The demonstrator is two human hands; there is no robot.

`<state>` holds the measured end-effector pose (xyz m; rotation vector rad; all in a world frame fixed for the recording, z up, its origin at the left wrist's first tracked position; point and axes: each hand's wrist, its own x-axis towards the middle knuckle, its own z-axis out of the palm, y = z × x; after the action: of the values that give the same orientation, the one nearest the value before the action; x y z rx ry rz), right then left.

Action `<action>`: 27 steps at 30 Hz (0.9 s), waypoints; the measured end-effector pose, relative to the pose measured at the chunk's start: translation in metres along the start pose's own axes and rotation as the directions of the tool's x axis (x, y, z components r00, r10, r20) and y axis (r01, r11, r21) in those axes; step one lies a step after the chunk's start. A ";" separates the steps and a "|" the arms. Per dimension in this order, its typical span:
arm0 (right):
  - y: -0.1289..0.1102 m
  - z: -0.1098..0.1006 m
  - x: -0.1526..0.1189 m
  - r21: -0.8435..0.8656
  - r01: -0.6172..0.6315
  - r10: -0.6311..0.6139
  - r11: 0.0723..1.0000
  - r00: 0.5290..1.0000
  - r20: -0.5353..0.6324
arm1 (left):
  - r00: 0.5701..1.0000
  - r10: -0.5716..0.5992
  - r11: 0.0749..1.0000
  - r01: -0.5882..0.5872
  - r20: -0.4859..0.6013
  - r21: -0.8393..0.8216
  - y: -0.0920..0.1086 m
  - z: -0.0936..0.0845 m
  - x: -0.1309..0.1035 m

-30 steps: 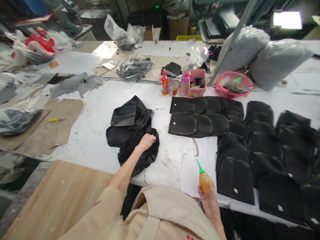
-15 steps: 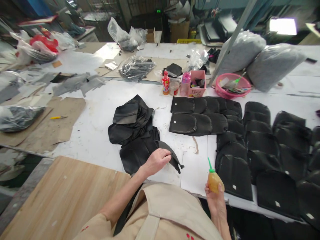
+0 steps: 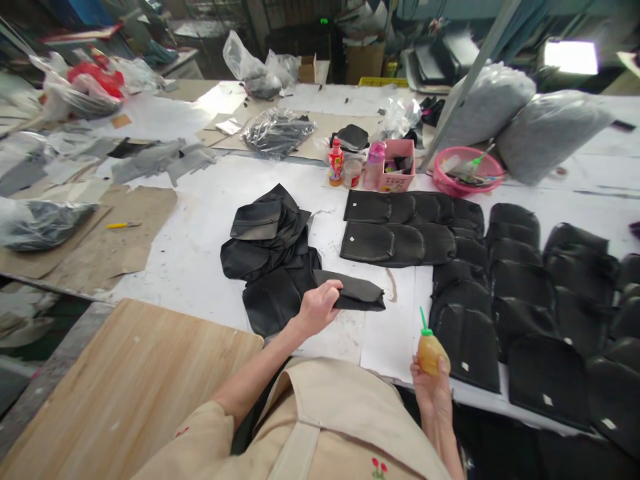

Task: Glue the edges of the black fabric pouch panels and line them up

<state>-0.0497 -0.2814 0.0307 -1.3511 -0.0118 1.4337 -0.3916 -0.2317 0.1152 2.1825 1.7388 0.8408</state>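
Observation:
My left hand (image 3: 320, 307) is closed on the near edge of a black leather-like piece (image 3: 357, 291), which stretches out to the right over the white table covering. Just left of it lies a loose heap of similar black pieces (image 3: 273, 230). In my right hand (image 3: 434, 387) is a squeeze bottle (image 3: 433, 353) of amber liquid, its green nozzle pointing up. That hand is at the table's front edge, beside overlapping rows of black pieces (image 3: 465, 340), some with small white tags.
A wooden board (image 3: 135, 393) is at front left. A yellow cutter (image 3: 123, 225) lies on brown card. Along the back stand a red-capped drink bottle (image 3: 335, 163), a pink box (image 3: 399, 167) and a pink basket (image 3: 467, 172). A metal post (image 3: 465, 87) rises behind them.
The black piece in my left hand has swung up from drooping and now extends flatter to the right. My right hand keeps hold of the squeeze bottle, almost unmoved.

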 end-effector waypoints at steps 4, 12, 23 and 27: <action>-0.001 -0.002 -0.003 -0.009 0.013 -0.013 1.000 1.000 0.003 | 0.926 0.036 0.997 -0.060 0.377 0.053 -0.002 0.027 -0.041; 0.004 -0.003 -0.015 -0.013 0.001 -0.001 1.000 1.000 -0.019 | 0.728 0.046 0.986 -0.142 0.684 0.085 -0.023 0.074 -0.070; 0.016 -0.008 -0.029 0.017 -0.018 0.019 1.000 0.998 -0.065 | 0.865 -0.041 0.939 0.204 0.499 -0.276 -0.032 0.055 -0.029; 0.015 -0.009 -0.036 0.018 -0.007 0.008 1.000 0.998 -0.070 | 0.870 -0.457 0.869 0.481 0.183 -0.115 -0.084 0.026 0.020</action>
<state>-0.0627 -0.3172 0.0423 -1.3877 0.0516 1.3893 -0.4435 -0.1857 0.0575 1.5684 1.9319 0.6411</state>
